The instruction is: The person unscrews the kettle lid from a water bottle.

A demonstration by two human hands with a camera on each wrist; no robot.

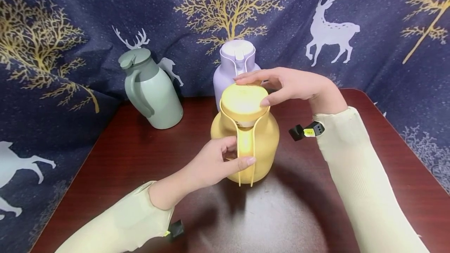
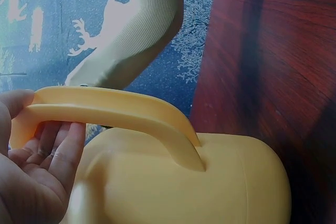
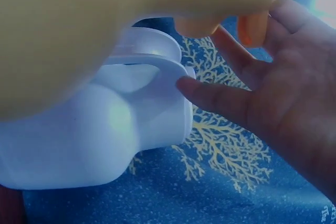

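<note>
A yellow jug stands on the table, its handle turned toward me. My left hand grips that handle, thumb across the front and fingers behind it; the left wrist view shows the hand curled round the handle. My right hand holds the round yellow lid from the right, thumb at its near right edge, other fingers over its far side. In the right wrist view, one finger of the hand sticks out in front of a lavender jug; the yellow jug hides part of it.
Right behind the yellow jug is the lavender jug. A pale green jug stands at the back left of the dark red table. A blue cloth with trees and deer hangs behind the table.
</note>
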